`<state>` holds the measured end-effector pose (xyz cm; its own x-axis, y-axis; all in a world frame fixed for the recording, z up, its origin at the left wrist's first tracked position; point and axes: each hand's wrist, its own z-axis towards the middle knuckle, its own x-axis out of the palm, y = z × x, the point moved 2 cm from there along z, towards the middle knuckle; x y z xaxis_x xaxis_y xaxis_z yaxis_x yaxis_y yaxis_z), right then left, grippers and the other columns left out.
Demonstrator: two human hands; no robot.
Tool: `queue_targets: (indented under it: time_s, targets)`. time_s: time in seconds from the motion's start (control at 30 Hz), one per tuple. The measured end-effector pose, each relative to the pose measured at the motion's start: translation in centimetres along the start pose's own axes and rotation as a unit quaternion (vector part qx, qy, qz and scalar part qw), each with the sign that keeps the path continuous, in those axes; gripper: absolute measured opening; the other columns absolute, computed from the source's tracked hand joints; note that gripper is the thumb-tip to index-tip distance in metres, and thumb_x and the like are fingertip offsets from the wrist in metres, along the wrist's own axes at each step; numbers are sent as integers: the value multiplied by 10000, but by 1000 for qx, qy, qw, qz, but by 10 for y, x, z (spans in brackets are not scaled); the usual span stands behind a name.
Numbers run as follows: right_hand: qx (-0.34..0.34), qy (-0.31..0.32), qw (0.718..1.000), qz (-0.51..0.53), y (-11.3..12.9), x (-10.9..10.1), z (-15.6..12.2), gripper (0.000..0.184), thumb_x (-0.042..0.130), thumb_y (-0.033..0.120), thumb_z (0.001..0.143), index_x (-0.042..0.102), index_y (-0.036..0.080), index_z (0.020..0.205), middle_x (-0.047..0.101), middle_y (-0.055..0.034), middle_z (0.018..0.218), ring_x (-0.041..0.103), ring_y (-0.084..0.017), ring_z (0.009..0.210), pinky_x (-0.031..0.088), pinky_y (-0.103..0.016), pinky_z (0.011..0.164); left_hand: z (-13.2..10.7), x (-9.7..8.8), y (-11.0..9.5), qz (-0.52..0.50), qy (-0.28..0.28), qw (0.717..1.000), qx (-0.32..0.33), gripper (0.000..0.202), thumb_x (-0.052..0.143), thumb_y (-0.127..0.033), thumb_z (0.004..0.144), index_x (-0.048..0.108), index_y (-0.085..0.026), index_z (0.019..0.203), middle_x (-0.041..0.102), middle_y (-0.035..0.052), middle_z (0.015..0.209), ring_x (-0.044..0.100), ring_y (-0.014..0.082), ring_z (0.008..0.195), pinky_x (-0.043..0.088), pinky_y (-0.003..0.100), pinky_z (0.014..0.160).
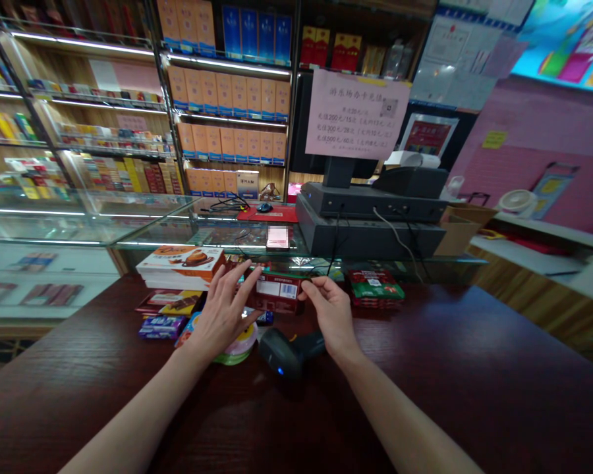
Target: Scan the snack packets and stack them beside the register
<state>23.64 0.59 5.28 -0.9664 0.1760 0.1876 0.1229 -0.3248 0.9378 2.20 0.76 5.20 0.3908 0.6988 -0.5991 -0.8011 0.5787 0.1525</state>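
both arms stretched forward; left hand [222, 313] has its fingers spread wide; right hand [332, 309] is pinching with thumb and forefinger

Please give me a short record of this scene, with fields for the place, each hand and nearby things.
place: shop, dark wooden counter
left hand: open, fingers spread against the left end of a red box
right hand: pinches the box's right end
between wrists: barcode scanner, lying on the counter
left of box: stack of orange boxes
right of box: red and green packets
behind: cash register
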Motion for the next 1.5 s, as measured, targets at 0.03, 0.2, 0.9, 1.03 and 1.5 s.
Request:
queue_targets:
  time_s: [0.03, 0.2, 0.9, 1.03, 1.5]
  targets:
    - [3, 0, 1000, 2, -1, 0, 0, 249, 758, 430, 777, 658, 202, 779, 697, 14, 646, 625, -158, 638, 475, -284, 671, 0, -1, 0, 2, -2, 1000, 0, 895, 700, -312, 878, 160, -234, 1588, 435, 184, 1498, 450, 331, 1388, 333, 577, 1194]
    - [15, 1, 1000, 7, -3, -1, 1, 262, 766, 439, 773, 655, 201, 775, 682, 23, 635, 615, -153, 639, 473, -283, 684, -1, -1, 0, -5, 15, 1000, 5, 855, 700, -321, 868, 227, -228, 1574, 414, 176, 1538, 368, 344, 1456, 258, 598, 1224]
    - [31, 21, 999, 26, -5, 2, 0, 254, 766, 433, 786, 655, 205, 774, 664, 33, 647, 594, -150, 657, 453, -279, 707, -2, 3, 6, -13, 80, 997, 21, 872, 708, -291, 859, 220, -260, 1582, 400, 106, 1595, 305, 300, 1505, 116, 583, 1265]
    - [41, 19, 999, 29, -7, 1, 1, 276, 777, 453, 765, 649, 209, 769, 660, 37, 635, 591, -156, 639, 452, -285, 693, -2, 2, 6, -21, 80, 996, 30, 871, 688, -258, 863, 206, -245, 1588, 432, 119, 1571, 339, 300, 1489, 132, 589, 1263]
    - [31, 55, 998, 1, -14, -10, 10, 369, 721, 425, 807, 691, 189, 1088, 772, -22, 785, 689, -207, 824, 459, -356, 874, -7, 4, 17, -45, 60, 997, 3, 752, 665, -270, 878, 303, -237, 1537, 489, 123, 1516, 400, 284, 1448, 136, 591, 1264]
